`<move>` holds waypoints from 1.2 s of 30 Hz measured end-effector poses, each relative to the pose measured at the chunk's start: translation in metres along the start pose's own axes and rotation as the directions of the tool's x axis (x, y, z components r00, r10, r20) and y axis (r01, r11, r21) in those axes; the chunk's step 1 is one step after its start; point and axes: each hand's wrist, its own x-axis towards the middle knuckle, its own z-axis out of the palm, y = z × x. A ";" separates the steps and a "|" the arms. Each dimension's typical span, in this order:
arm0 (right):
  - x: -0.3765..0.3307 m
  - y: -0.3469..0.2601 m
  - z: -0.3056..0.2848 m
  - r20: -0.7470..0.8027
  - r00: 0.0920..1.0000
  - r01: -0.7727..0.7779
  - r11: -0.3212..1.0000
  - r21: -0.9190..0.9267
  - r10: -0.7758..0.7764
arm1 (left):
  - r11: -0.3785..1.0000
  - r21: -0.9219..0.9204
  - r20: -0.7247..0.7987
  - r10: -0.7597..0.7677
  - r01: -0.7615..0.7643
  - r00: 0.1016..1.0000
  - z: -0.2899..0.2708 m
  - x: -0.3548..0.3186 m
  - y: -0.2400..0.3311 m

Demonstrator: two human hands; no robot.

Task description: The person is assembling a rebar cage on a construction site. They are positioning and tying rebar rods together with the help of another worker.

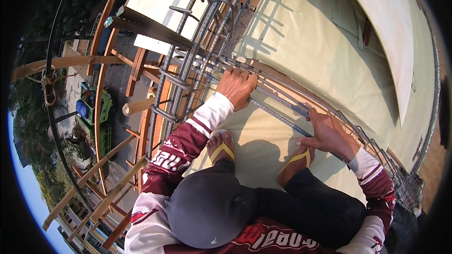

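My left hand [237,88] is closed around ribbed steel rebar [278,98] beside the upright-looking rebar cage [181,80]. The bars run from there down to the right, in front of my feet. At their near-right ends is my right hand [329,134], its thumb on the end of the lower bar [278,116] and its fingers curled at the upper ones. Its palm side is partly hidden. Below the bars, my feet in yellow flip-flops [221,151] rest on pale cream sheeting [254,153].
Left of the cage are wooden scaffold poles [100,113] and a drop, with a green truck [96,113] far below. A dark steel beam [155,30] juts out at upper left. A black cable [51,56] hangs there. At right stands a curved pale board [391,23].
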 end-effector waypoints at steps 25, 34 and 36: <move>0.241 0.111 0.127 -0.055 0.997 0.047 0.970 -0.237 -0.062 | 0.997 -0.002 0.073 -0.079 0.079 0.994 -0.003 -0.007 0.001; 0.260 0.117 0.151 -0.008 0.999 0.035 0.979 -0.200 -0.038 | 0.992 0.089 0.067 -0.097 0.091 0.993 0.000 -0.001 0.008; 0.266 0.117 0.156 -0.047 0.996 0.061 0.967 -0.248 -0.075 | 0.994 0.079 0.102 -0.086 0.079 0.991 0.008 -0.007 0.005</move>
